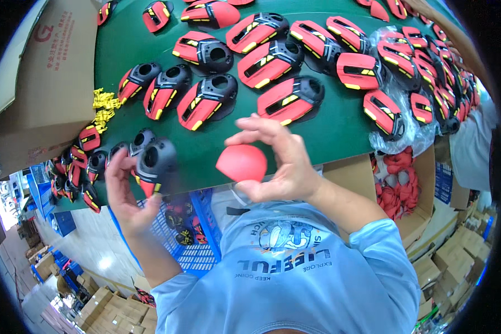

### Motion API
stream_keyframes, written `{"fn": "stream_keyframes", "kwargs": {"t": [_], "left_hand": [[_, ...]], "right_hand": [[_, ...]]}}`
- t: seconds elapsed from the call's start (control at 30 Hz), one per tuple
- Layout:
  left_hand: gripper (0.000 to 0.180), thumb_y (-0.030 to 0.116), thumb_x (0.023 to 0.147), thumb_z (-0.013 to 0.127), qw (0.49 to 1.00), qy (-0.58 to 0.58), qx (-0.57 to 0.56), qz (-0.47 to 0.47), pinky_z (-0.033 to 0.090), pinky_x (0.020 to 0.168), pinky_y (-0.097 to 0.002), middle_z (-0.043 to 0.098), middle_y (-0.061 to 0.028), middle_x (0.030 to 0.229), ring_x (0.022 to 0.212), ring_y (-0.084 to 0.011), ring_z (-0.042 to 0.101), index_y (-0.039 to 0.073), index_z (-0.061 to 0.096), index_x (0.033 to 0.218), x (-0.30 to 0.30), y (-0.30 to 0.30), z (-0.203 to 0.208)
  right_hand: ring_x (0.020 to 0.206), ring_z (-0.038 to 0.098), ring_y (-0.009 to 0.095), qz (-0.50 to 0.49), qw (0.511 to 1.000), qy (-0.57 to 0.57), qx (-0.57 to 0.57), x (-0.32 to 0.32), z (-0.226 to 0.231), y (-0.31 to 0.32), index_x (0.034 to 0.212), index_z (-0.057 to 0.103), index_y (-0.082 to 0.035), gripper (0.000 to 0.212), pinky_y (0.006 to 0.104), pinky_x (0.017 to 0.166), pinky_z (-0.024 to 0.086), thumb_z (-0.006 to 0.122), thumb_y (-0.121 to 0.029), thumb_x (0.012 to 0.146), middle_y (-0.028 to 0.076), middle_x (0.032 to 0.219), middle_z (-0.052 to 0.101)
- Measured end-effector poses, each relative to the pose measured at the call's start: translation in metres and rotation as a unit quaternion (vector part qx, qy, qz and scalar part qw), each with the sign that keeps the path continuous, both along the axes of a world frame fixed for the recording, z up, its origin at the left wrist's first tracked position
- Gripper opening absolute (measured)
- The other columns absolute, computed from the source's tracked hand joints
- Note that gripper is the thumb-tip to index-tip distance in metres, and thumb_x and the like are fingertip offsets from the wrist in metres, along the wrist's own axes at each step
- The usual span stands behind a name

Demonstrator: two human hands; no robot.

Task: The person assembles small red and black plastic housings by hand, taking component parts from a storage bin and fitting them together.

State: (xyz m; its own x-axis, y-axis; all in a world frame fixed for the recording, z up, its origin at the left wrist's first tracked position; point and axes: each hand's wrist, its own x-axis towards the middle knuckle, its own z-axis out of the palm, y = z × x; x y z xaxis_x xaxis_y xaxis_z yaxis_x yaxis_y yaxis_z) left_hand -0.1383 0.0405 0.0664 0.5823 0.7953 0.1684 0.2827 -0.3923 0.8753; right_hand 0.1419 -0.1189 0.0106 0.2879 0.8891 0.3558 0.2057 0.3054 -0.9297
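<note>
My right hand (292, 167) pinches a smooth red curved plastic cap (241, 163) between thumb and fingers, above the near edge of the green table. To its left, my left hand (129, 195) is closed round the side of a red and black plastic shell (157, 158) with a round hole in its dark end. This shell is slightly blurred, and other shells lie close behind it. Rows of similar red and black shells (206, 103) with yellow stripes lie on the table beyond both hands.
Small yellow plastic parts (104, 106) lie beside a large cardboard box (58, 83) at the left. More shells heap up at the right on clear plastic wrap (409, 131). Below the table edge stand a blue crate (206, 222) and a carton of red parts (423, 217).
</note>
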Motion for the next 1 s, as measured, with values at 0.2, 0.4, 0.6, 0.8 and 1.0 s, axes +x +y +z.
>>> {"fn": "stream_keyframes", "kwargs": {"t": [0.2, 0.4, 0.6, 0.8, 1.0], "left_hand": [[0.075, 0.021, 0.068, 0.090, 0.953, 0.118, 0.198, -0.195, 0.054, 0.094, -0.0452, 0.068, -0.0177, 0.121, 0.107, -0.0378, 0.065, -0.001, 0.061, 0.134, 0.069, -0.020, -0.019], [0.072, 0.020, 0.069, 0.089, 0.940, 0.104, 0.221, -0.237, 0.051, 0.100, -0.0450, 0.068, -0.0145, 0.134, 0.112, -0.0353, 0.063, 0.001, 0.064, 0.134, 0.091, -0.017, -0.049], [0.071, 0.020, 0.068, 0.087, 0.950, 0.083, 0.192, -0.231, 0.050, 0.102, -0.0441, 0.068, -0.0113, 0.138, 0.114, -0.0334, 0.061, 0.003, 0.066, 0.133, 0.089, -0.018, -0.057], [0.069, 0.022, 0.070, 0.087, 0.948, 0.061, 0.215, -0.227, 0.050, 0.101, -0.0438, 0.068, -0.0106, 0.138, 0.112, -0.0337, 0.060, 0.004, 0.066, 0.133, 0.086, -0.023, -0.061], [0.069, 0.025, 0.071, 0.088, 0.950, 0.058, 0.218, -0.214, 0.049, 0.101, -0.0444, 0.068, -0.0115, 0.134, 0.112, -0.0341, 0.059, 0.004, 0.066, 0.133, 0.089, -0.021, -0.065]], "right_hand": [[0.115, 0.070, 0.029, -0.155, 0.976, 0.154, -0.001, 0.037, -0.002, -0.036, 0.142, 0.051, -0.004, 0.083, 0.0501, 0.111, 0.050, 0.091, -0.022, 0.072, 0.018, 0.125, 0.073], [0.111, 0.070, 0.027, 0.034, 0.954, -0.296, 0.020, 0.054, 0.018, 0.003, 0.120, 0.073, -0.009, 0.054, 0.0543, 0.112, 0.046, 0.092, -0.032, 0.074, 0.005, 0.119, 0.077], [0.116, 0.068, 0.025, 0.077, 0.914, -0.395, -0.056, 0.058, 0.001, -0.004, 0.122, 0.075, -0.013, 0.059, 0.0521, 0.111, 0.046, 0.090, -0.042, 0.072, 0.000, 0.123, 0.077], [0.094, 0.063, 0.025, 0.045, 0.904, -0.422, -0.043, 0.058, 0.001, -0.007, 0.119, 0.077, -0.012, 0.059, 0.0420, 0.093, 0.049, 0.088, -0.045, 0.071, -0.002, 0.125, 0.077], [0.085, 0.058, 0.021, 0.074, 0.937, -0.326, -0.098, 0.060, 0.006, -0.002, 0.119, 0.076, -0.012, 0.058, 0.0356, 0.081, 0.050, 0.091, -0.037, 0.069, -0.001, 0.120, 0.077]]}}
